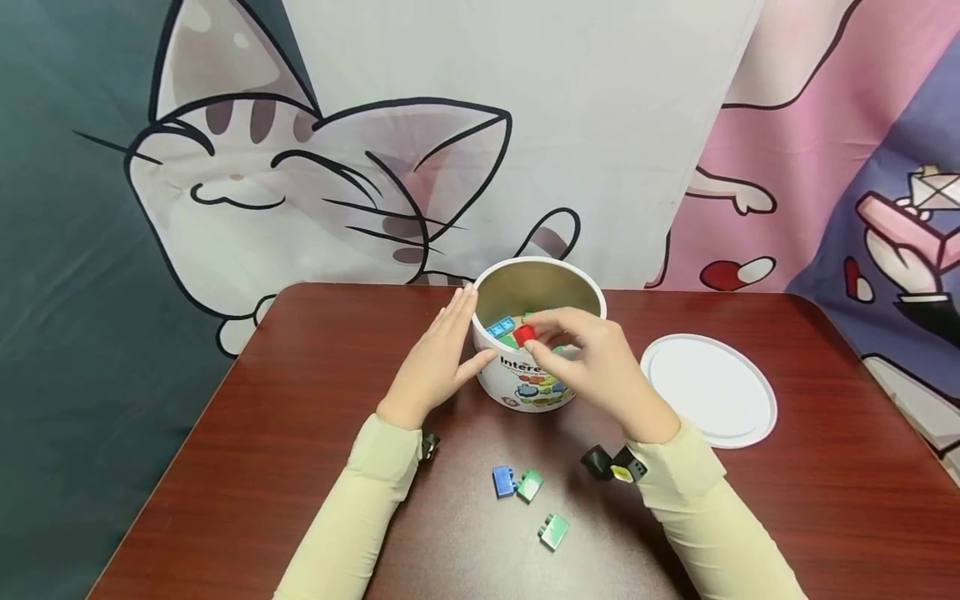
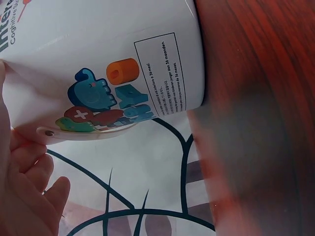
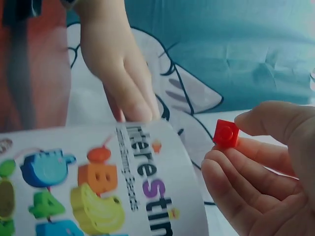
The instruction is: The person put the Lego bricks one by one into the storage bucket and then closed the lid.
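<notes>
My right hand (image 1: 592,362) pinches a small red toy brick (image 1: 524,335) between thumb and fingers, at the near rim of a white bucket (image 1: 491,379). In the right wrist view the red brick (image 3: 226,133) shows a round stud facing the camera. My left hand (image 1: 435,358) rests against the bucket's left side, fingers straight and pointing up along the wall. The left wrist view shows the printed bucket wall (image 2: 98,44) close up beside the fingers. Inside the bucket lie a light blue brick (image 1: 501,327) and some green pieces, partly hidden by the right hand.
On the brown table (image 1: 300,400), a blue brick (image 1: 503,482) lies close to a green brick (image 1: 529,486). A second green brick (image 1: 553,532) is nearer the front. A round white lid (image 1: 712,392) lies right of the bucket. A cartoon cloth hangs behind.
</notes>
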A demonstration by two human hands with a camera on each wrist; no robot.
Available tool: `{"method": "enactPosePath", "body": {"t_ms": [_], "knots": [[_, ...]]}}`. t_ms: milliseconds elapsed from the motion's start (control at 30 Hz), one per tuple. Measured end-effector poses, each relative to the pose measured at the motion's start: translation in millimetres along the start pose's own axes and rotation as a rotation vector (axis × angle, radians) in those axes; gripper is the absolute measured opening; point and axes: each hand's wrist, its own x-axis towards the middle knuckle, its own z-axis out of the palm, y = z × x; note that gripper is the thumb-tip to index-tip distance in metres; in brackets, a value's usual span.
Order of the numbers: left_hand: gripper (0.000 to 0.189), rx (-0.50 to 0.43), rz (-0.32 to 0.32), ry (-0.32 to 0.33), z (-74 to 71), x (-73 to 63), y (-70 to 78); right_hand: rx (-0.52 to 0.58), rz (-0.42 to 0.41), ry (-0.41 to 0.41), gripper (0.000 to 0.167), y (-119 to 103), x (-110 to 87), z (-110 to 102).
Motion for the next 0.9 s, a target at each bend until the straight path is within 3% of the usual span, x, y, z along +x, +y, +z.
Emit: {"method": "enactPosePath", "body": {"t_ms": [567, 900], "knots": [[0.086, -0.009, 0.018, 0.016, 1.6, -1.5, -0.9, -0.140, 0.312, -0.105, 0.020, 32.0, 36.0, 0.5], [0.086, -0.017, 0.010, 0.015, 1.2, -0.5, -1.7, -0.221, 0.366, -0.102, 0.029, 36.6, 40.6, 5.5]]}}
